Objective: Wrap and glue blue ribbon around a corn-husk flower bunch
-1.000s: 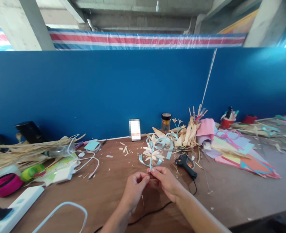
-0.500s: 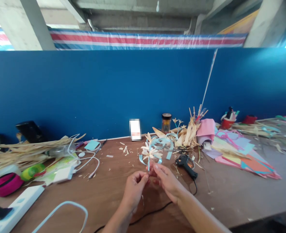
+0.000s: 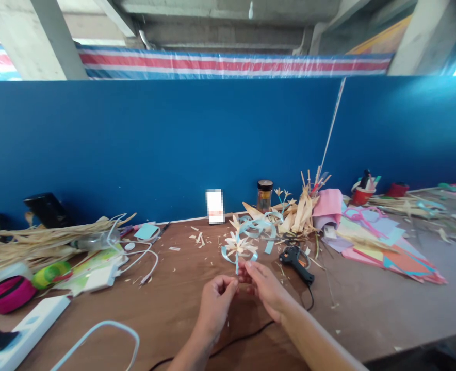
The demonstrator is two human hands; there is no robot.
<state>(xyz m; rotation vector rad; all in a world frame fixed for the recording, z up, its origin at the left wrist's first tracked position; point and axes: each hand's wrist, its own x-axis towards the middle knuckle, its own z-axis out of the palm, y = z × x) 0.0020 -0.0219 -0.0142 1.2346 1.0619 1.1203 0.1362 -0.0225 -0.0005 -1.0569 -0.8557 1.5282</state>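
A handmade flower [image 3: 240,244] with pale, husk-like petals and light blue ribbon curls stands upright above my hands. Its thin blue-wrapped stem [image 3: 237,265] runs down to my fingertips. My left hand [image 3: 217,301] pinches the lower end of the stem between thumb and forefinger. Just above and to the right, my right hand [image 3: 262,286] has its fingers closed around the stem below the bloom. The exact grip of the fingers is partly hidden. A black glue gun [image 3: 298,265] lies on the table to the right of my right hand.
Behind the flower are loose blue ribbon [image 3: 269,242], a dark-lidded jar [image 3: 264,197] and dried husks [image 3: 303,214]. Coloured paper [image 3: 409,263] spreads at right. A power strip [image 3: 38,330], white cables and dried stalks [image 3: 50,234] occupy the left. A black cord [image 3: 247,337] crosses under my forearms.
The flower has turned or tilted slightly between my fingers. Both hands keep nearly the same place and hold on the stem.
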